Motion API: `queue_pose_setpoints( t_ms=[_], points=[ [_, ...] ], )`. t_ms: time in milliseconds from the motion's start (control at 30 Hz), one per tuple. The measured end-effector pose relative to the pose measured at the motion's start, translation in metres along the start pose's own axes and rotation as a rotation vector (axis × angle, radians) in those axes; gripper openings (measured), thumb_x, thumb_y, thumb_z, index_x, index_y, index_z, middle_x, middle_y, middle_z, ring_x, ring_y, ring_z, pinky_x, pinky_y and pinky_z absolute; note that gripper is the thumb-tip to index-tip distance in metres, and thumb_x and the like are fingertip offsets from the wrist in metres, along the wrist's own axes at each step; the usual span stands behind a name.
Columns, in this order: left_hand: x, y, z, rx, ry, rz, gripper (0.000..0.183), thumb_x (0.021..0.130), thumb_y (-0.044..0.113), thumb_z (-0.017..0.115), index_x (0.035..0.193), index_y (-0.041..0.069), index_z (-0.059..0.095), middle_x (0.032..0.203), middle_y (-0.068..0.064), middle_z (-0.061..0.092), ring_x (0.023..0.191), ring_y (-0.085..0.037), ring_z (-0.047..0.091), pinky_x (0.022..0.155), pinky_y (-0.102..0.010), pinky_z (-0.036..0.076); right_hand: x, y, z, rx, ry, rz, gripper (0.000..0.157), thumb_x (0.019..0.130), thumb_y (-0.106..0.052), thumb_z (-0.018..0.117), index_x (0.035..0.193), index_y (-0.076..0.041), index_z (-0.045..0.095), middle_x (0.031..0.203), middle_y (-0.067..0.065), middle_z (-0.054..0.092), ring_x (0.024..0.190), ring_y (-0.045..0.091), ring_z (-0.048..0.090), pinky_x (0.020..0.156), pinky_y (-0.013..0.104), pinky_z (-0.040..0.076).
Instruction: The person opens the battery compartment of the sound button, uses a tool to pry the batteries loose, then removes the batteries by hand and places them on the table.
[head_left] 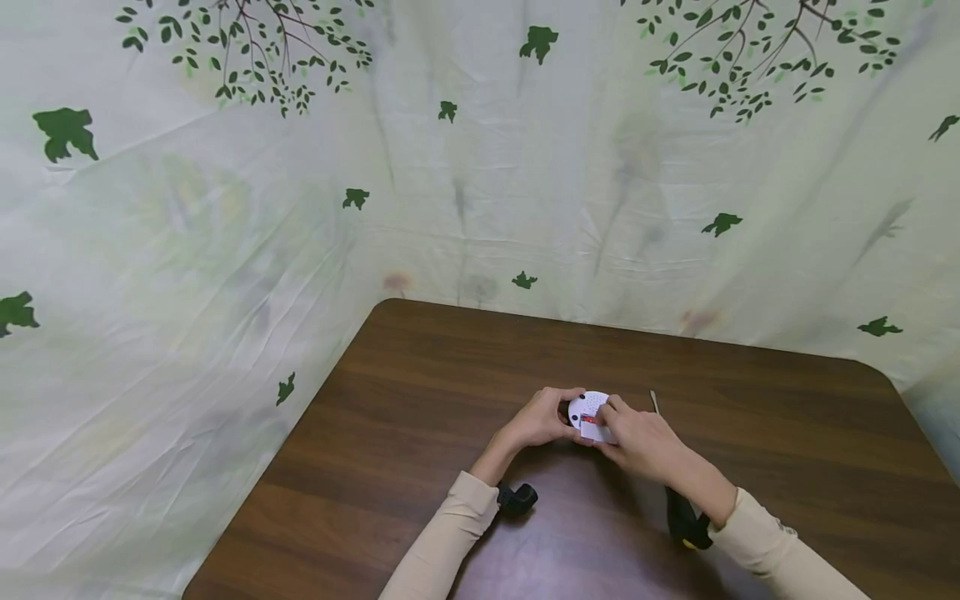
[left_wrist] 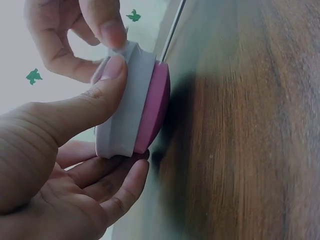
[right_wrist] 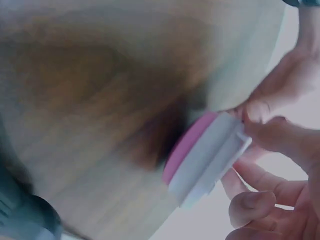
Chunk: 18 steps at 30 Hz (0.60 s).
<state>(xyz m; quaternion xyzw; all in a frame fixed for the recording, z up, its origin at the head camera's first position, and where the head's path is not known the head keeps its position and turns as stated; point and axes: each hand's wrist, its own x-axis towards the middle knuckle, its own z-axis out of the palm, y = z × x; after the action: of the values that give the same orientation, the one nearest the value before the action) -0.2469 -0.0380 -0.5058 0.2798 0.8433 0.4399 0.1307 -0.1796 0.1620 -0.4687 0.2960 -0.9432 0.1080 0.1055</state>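
Observation:
A round device [head_left: 583, 406] has a white back with small holes and dark dots. Its recess shows something red [head_left: 589, 420], beside a flat white panel [head_left: 597, 432]. In the left wrist view the white body [left_wrist: 127, 105] has a pink front [left_wrist: 154, 107] facing the table. My left hand [head_left: 536, 419] grips the rim, thumb on the back and fingers beneath. My right hand [head_left: 648, 442] pinches the other side, its thumb on the edge in the right wrist view and a fingertip near the recess. The right fingers partly hide the recess.
A thin metal shaft [head_left: 654, 402] lies on the brown table [head_left: 450, 358] behind my right hand. A dark handle-like thing with yellow [head_left: 682, 521] shows under the right wrist. A black wrist-worn piece [head_left: 517, 500] sits by the left sleeve. A leaf-print cloth [head_left: 465, 183] hangs behind the table.

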Motion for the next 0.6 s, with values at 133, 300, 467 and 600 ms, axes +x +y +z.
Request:
queue_pose_setpoints(
  t_ms=[133,300,467,600],
  points=[
    [-0.002,-0.002,-0.004,-0.021,-0.002,-0.016,0.081,0.075,0.012,0.094,0.145,-0.003,0.056,0.144,-0.017,0.063,0.105,-0.01,0.06,0.08,-0.015,0.051,0.005,0.008,-0.011,0.08,-0.065,0.096,0.029,0.084,-0.026,0.086,0.098,-0.008,0.067,0.092,0.002,0.062,0.064,0.007,0.051,0.055,0.028,0.045],
    [-0.006,-0.005,-0.011,-0.002,0.005,-0.037,0.082,0.075,0.016,0.094,0.145,-0.003,0.056,0.147,-0.017,0.061,0.127,-0.017,0.06,0.101,-0.027,0.052,0.014,0.027,-0.026,0.167,-0.081,0.3,0.029,0.086,-0.031,0.083,0.095,-0.006,0.069,0.083,0.001,0.068,0.068,0.01,0.057,0.057,0.032,0.046],
    [-0.007,-0.007,-0.016,0.015,-0.007,-0.052,0.085,0.075,0.017,0.095,0.147,-0.001,0.054,0.149,-0.016,0.059,0.139,-0.022,0.055,0.115,-0.037,0.044,0.022,0.053,-0.03,0.183,-0.13,0.45,0.032,0.087,-0.034,0.081,0.089,-0.003,0.072,0.074,0.002,0.068,0.062,0.014,0.053,0.051,0.029,0.038],
    [-0.008,-0.006,-0.016,0.031,-0.018,-0.062,0.087,0.075,0.019,0.095,0.148,0.0,0.054,0.149,-0.015,0.059,0.138,-0.019,0.055,0.113,-0.033,0.045,0.026,0.073,-0.024,0.179,-0.158,0.518,0.037,0.088,-0.035,0.08,0.064,-0.01,0.066,0.057,-0.005,0.056,0.057,0.012,0.043,0.047,0.028,0.03]
  ],
)
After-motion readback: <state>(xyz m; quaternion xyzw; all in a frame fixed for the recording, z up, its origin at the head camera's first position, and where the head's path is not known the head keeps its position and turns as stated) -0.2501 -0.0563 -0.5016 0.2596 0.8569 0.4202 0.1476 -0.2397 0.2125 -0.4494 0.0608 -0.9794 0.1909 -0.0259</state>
